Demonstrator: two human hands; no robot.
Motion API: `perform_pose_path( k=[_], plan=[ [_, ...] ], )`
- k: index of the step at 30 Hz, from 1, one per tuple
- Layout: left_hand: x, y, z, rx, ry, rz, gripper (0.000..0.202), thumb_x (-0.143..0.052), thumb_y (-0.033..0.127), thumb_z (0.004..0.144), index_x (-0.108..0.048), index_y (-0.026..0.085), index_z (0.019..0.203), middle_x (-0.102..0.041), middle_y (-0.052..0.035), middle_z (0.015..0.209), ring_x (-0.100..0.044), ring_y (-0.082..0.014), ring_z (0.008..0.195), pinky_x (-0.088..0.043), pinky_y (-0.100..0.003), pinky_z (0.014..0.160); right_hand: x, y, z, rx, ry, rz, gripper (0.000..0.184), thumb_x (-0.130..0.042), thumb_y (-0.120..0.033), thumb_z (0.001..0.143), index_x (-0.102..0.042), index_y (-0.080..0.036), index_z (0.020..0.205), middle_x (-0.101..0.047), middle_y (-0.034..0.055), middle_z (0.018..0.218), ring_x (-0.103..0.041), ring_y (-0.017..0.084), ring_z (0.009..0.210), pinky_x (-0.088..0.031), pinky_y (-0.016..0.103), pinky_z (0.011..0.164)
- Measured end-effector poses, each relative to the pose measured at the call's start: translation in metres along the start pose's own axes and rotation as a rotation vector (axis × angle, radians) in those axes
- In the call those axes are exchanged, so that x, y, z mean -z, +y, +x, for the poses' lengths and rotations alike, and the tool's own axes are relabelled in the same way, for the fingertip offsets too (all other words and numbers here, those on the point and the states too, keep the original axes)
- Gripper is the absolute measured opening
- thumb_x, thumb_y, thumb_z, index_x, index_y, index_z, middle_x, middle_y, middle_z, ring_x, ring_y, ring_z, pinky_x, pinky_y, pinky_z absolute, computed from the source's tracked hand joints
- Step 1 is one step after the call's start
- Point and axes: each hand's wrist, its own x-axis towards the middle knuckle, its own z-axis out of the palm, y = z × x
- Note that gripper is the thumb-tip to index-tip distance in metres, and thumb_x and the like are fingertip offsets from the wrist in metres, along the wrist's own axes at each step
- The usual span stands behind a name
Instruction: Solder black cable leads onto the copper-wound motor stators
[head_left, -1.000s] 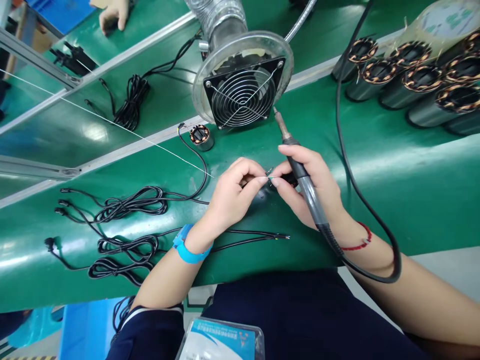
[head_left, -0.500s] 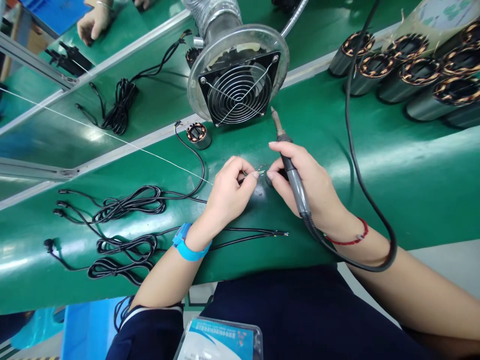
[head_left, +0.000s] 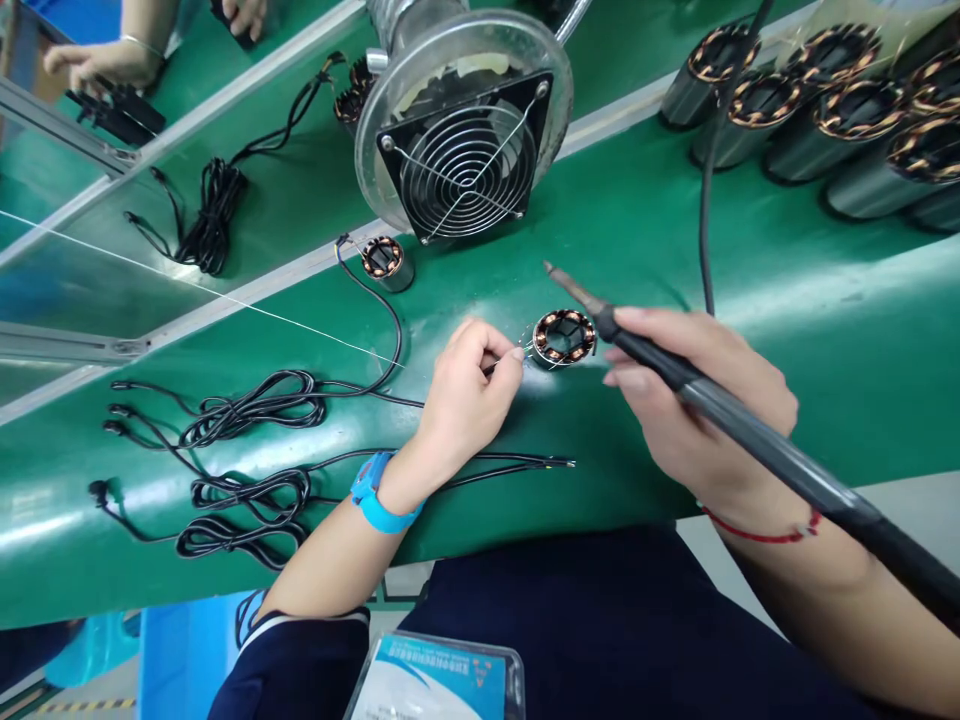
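My left hand (head_left: pixel 472 385) is closed in a pinch on the end of a black cable (head_left: pixel 396 398). Thin bare wires stick out past its fingertips, against the side of a small motor stator (head_left: pixel 547 328) with copper windings, standing on the bench. A soldering iron (head_left: pixel 720 405) lies across my right hand (head_left: pixel 697 415), whose fingers are wrapped around its grip. The iron's tip points up and left, above the stator and apart from it. A thin white strand, likely solder wire (head_left: pixel 225 295), runs from the left toward my left hand; its end is hard to make out.
A fume extractor with a fan grille (head_left: pixel 466 185) hangs over the bench. Another stator with a cable (head_left: pixel 386 262) stands at the rail. Coiled black cables (head_left: pixel 255 415) lie left; several stators (head_left: pixel 795 110) stand back right. A co-worker's hands (head_left: pixel 112 65) are at upper left.
My right hand has moved right, away from the stator, uncovering it, and the iron is now tilted flatter. My left hand has barely moved. The co-worker's hand has shifted left onto black parts.
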Motion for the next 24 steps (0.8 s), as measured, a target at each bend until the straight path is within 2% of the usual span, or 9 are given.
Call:
perform_pose_path(
  k=[4, 10, 18, 24],
  plan=[
    [-0.002, 0.001, -0.002, -0.009, 0.025, 0.019, 0.017, -0.055, 0.011, 0.082, -0.047, 0.019, 0.069, -0.050, 0.0026, 0.073, -0.046, -0.0086, 0.063, -0.037, -0.024, 0.060, 0.001, 0.007, -0.015, 0.124, 0.060, 0.127, 0.027, -0.059, -0.022, 0.086, -0.063, -0.028, 0.112, -0.068, 0.0023, 0.076, -0.058, 0.017, 0.054, -0.048, 0.032, 0.046],
    [-0.003, 0.000, -0.002, -0.014, 0.044, 0.018, 0.018, -0.055, 0.010, 0.081, -0.047, 0.019, 0.069, -0.050, 0.0023, 0.072, -0.047, -0.0096, 0.065, -0.038, -0.025, 0.061, 0.002, 0.007, -0.020, 0.055, 0.011, 0.126, 0.019, -0.054, -0.027, 0.086, -0.062, -0.036, 0.101, -0.069, -0.0003, 0.073, -0.063, 0.020, 0.053, -0.050, 0.036, 0.045],
    [-0.003, 0.001, 0.000, -0.018, 0.054, 0.025, 0.018, -0.055, 0.010, 0.081, -0.047, 0.019, 0.068, -0.051, 0.0024, 0.071, -0.046, -0.0092, 0.064, -0.037, -0.025, 0.060, 0.001, 0.004, -0.017, 0.071, -0.023, 0.136, 0.023, -0.054, -0.022, 0.085, -0.060, -0.034, 0.103, -0.069, 0.0003, 0.071, -0.063, 0.020, 0.052, -0.049, 0.035, 0.043],
    [-0.003, 0.002, 0.000, 0.003, 0.046, 0.017, 0.018, -0.056, 0.010, 0.081, -0.048, 0.019, 0.068, -0.051, 0.0026, 0.071, -0.046, -0.0090, 0.063, -0.037, -0.025, 0.059, 0.001, 0.005, -0.017, 0.044, -0.060, 0.169, 0.020, -0.053, -0.025, 0.087, -0.060, -0.036, 0.103, -0.067, -0.0003, 0.069, -0.060, 0.020, 0.048, -0.048, 0.036, 0.041]
  ],
)
